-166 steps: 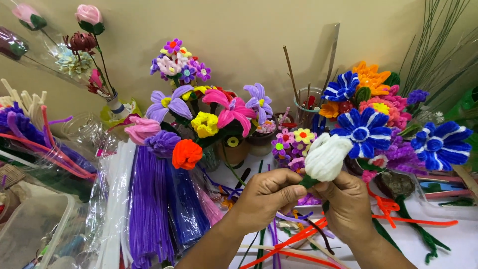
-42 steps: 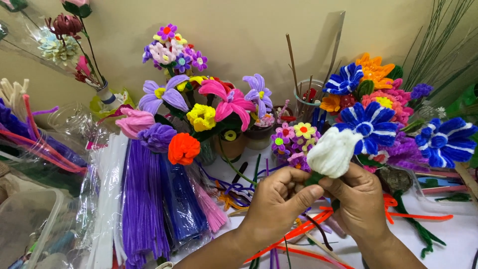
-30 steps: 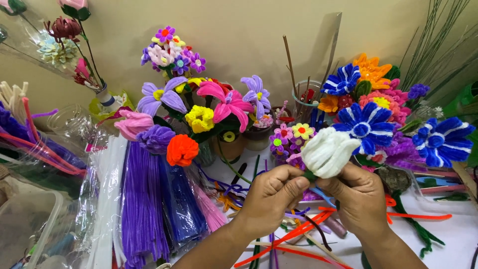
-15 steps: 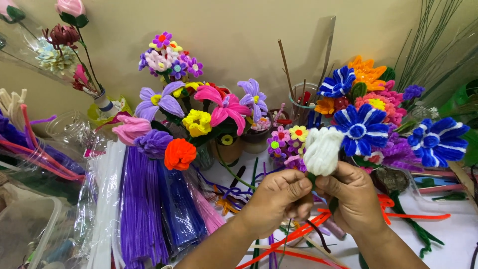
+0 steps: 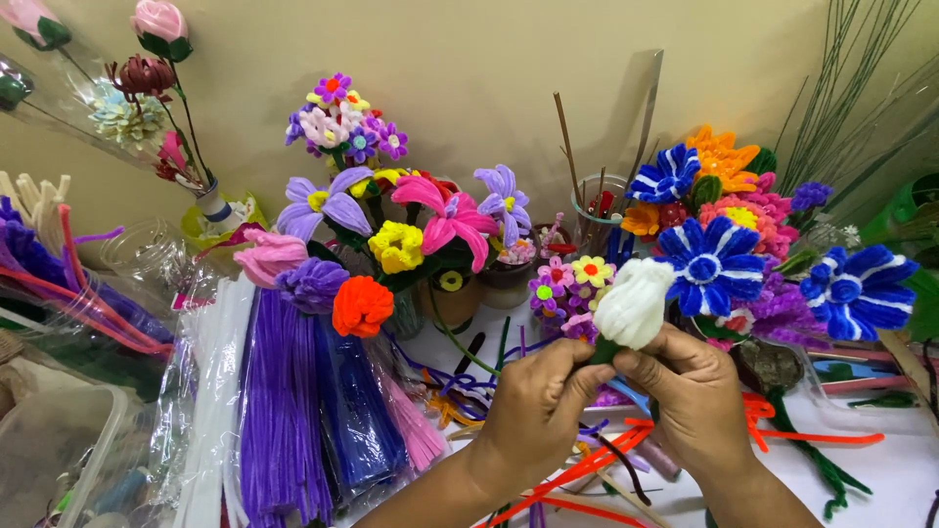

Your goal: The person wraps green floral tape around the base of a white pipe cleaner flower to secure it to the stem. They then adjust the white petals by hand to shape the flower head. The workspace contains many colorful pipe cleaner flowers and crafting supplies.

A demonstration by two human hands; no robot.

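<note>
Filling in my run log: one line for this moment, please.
left hand: pinches bud base | right hand: pinches bud base | white bud: upright, above both hands | behind: blue flower

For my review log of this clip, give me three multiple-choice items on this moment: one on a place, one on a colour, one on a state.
1. Where do the packed purple pipe cleaners lie?
A. left of the hands
B. right of the hands
C. behind the blue flowers

2. What colour is the bud that the hands hold?
A. orange
B. white
C. purple

3. How do the hands hold the bud?
A. left hand alone
B. neither touches it
C. both pinch its base, with the bud raised above the table

Key:
1 A, the purple bundle lies at the left, in clear wrap.
2 B, the fuzzy bud is white with a green base.
3 C, the fingers of the left hand and the right hand meet under the bud.
</note>
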